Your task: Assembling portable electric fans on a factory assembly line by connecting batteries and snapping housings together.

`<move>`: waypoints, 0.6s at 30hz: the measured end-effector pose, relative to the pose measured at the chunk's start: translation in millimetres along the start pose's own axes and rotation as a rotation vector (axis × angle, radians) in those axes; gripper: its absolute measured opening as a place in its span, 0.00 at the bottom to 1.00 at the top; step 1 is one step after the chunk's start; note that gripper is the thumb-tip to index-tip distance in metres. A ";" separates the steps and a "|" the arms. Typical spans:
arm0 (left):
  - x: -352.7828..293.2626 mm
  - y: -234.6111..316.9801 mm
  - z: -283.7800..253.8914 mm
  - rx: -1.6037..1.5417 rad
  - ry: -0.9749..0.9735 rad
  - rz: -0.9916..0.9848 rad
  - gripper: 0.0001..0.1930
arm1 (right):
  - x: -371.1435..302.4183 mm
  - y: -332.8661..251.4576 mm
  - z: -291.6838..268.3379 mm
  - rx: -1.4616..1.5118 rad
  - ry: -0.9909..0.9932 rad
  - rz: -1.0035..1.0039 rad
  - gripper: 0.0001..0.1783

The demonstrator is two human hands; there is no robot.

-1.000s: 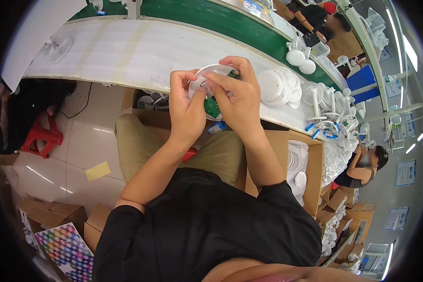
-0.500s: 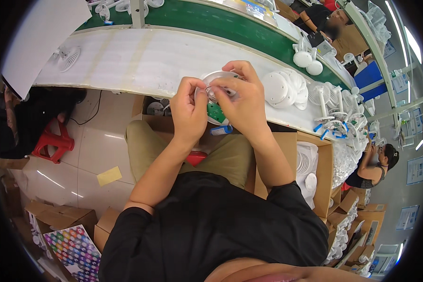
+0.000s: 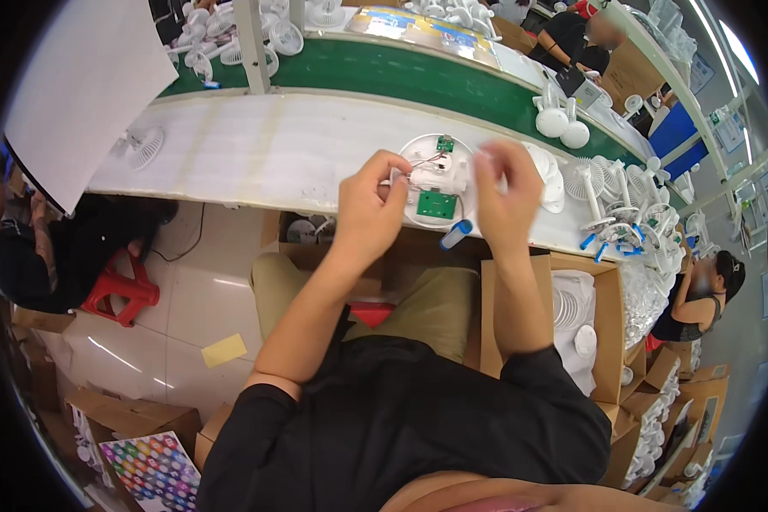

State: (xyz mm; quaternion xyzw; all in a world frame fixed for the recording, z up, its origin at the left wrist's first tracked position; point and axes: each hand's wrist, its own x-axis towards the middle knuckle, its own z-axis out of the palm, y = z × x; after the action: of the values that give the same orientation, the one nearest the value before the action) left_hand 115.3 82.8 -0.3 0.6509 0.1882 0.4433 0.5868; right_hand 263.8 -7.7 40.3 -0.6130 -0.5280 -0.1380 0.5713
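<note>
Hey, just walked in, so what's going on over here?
A person is working bare-handed on a round white housing that lies open at the edge of a white bench, showing green circuit boards and thin wires. The left hand is at its left side, in a near pinch by the wires; whether it holds one is too small to tell. The right hand, blurred, is at the right side. A blue cylinder sits by its lower edge.
</note>
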 end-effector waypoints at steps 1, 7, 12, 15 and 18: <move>0.1 -0.5 4.1 0.016 0.042 0.007 0.09 | -14.4 -6.6 -12.4 0.130 0.006 0.183 0.10; -11.5 -8.9 32.5 0.174 0.084 0.126 0.08 | -82.0 -11.1 -35.5 0.774 -0.001 0.935 0.12; -15.3 -14.5 47.7 0.211 0.016 0.232 0.07 | -86.9 23.9 -10.6 0.970 0.362 0.793 0.12; -18.2 -11.5 46.6 0.238 0.003 0.225 0.08 | -75.4 37.4 -11.2 0.341 0.420 0.365 0.13; -15.7 -8.2 45.2 0.237 0.023 0.198 0.08 | -59.6 8.7 -12.8 0.463 0.321 0.331 0.13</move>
State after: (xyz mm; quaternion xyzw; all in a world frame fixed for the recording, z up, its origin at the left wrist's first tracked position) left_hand 145.2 45.8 -9.9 0.7258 0.1810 0.4812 0.4570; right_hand 252.2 -45.9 -6.6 -0.5145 -0.3419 -0.0144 0.7863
